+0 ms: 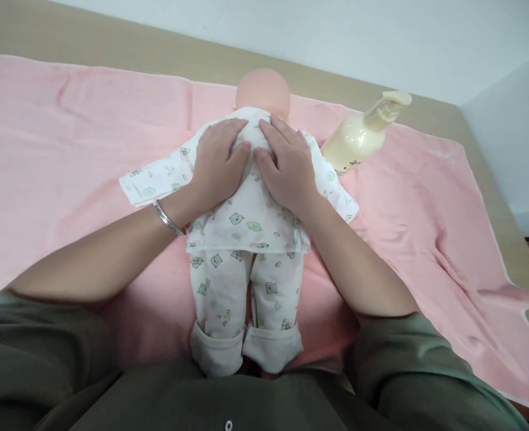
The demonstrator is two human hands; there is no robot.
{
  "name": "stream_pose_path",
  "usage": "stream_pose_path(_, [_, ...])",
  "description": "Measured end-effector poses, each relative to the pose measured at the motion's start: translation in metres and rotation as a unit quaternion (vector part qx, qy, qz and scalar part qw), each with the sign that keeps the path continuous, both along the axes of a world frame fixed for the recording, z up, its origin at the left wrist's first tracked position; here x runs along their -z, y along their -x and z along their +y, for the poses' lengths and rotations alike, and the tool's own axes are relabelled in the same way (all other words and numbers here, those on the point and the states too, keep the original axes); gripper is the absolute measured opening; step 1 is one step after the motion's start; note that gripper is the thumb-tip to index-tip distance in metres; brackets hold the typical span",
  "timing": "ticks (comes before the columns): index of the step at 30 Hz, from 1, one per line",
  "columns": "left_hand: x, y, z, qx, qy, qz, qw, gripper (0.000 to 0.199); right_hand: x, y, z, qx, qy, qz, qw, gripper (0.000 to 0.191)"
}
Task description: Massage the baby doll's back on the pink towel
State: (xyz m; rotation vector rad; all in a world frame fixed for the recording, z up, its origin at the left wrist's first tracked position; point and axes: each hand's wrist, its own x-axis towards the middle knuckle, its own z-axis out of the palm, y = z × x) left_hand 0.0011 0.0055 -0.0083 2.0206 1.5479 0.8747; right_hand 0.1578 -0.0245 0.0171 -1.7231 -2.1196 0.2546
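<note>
A baby doll (263,90) lies face down, its bald head pointing away from me. It wears a white printed shirt (241,230) and matching trousers (221,287) with turned-up cuffs. My left hand (221,158) rests flat on the left side of its upper back, fingers stretched toward the head. On the right side of the upper back lies my right hand (289,164), also flat, its fingers extended. The two thumbs point toward each other with a small gap between them. Neither hand grips anything. The doll's face is hidden.
A pink blanket (88,143) covers most of the wooden table (111,36). Just right of the doll's shoulder is a cream pump bottle (356,140), close to the sleeve. A white wall (336,36) stands behind the table's far edge.
</note>
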Motion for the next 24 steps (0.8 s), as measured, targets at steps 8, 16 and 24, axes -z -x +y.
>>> stream_pose_path(8, [0.015,0.010,0.006,0.065,0.005,-0.074,0.995,0.094,0.008,-0.001,0.005,0.009,-0.011,0.021,1.000,0.062])
stream_pose_path(16, [0.002,0.003,-0.001,0.023,0.012,-0.044,0.999,0.087,0.001,0.000,0.000,0.008,-0.022,0.001,1.000,0.057])
stream_pose_path(24, [0.008,0.005,0.003,0.045,-0.003,-0.022,0.999,0.094,0.003,-0.001,0.001,0.003,-0.024,0.003,1.000,0.055])
